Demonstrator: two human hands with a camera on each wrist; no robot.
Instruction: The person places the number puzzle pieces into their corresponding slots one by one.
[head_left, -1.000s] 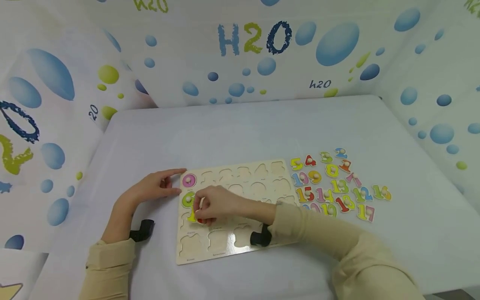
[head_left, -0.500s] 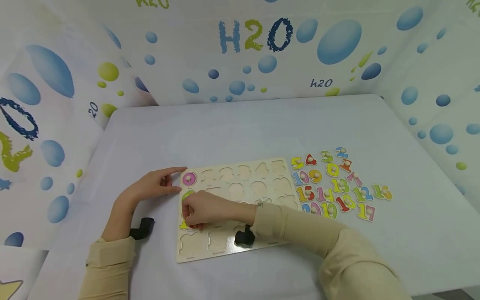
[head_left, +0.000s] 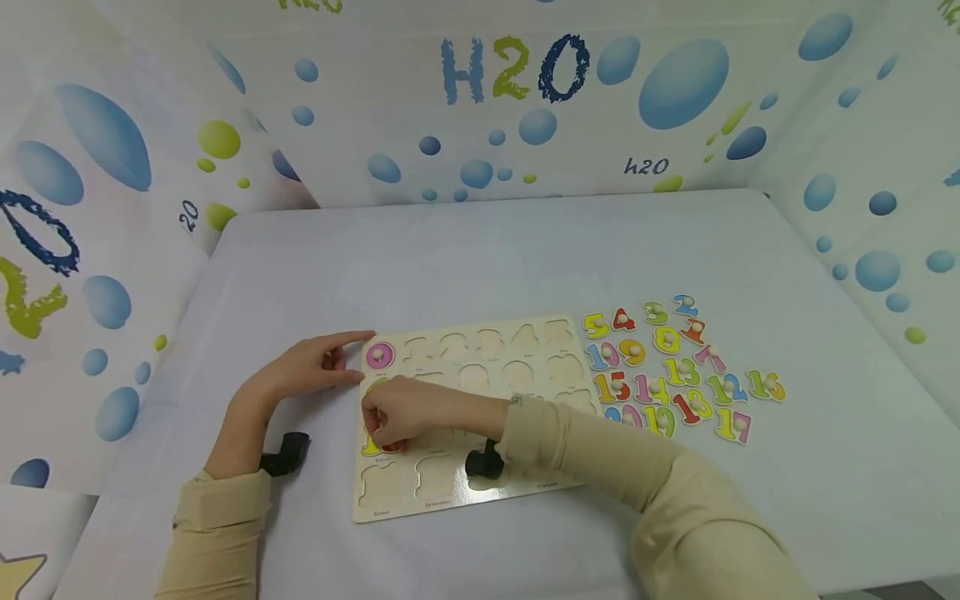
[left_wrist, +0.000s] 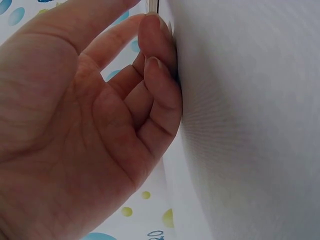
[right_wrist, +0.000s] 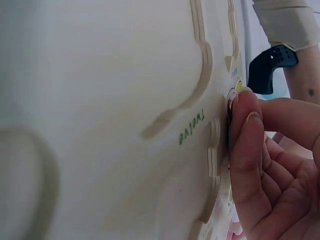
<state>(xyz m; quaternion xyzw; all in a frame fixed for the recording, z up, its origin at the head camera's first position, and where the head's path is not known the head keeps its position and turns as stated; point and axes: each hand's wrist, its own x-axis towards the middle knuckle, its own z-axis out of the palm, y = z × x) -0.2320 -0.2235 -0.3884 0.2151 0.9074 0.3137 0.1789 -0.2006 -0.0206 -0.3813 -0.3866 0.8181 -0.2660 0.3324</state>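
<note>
A wooden number puzzle board (head_left: 397,514) lies flat on the table, with number-shaped recesses. My left hand (head_left: 303,367) touches its left edge near the top corner, index finger stretched out and thumb lower down. In the left wrist view, the left hand's other fingers (left_wrist: 162,100) curl loosely against the white cloth. My right hand (head_left: 408,410) pinches a yellow and red number 11 puzzle piece (head_left: 370,447) at the recess labelled Eleven. The right fingertips (right_wrist: 245,107) cover most of that piece in the right wrist view. A pink 0 (head_left: 379,356) sits in the top left recess.
Several loose number pieces lie right of the board, among them a yellow 5 (head_left: 595,325), a red 4 (head_left: 622,319) and a 16 (head_left: 765,385). A printed cloth wall (head_left: 405,100) stands behind the white-covered table (head_left: 495,258).
My right hand has moved left with the number 11 piece, from beside the Eleven recess onto it, covering most of the green 6. The left hand keeps its place at the board edge.
</note>
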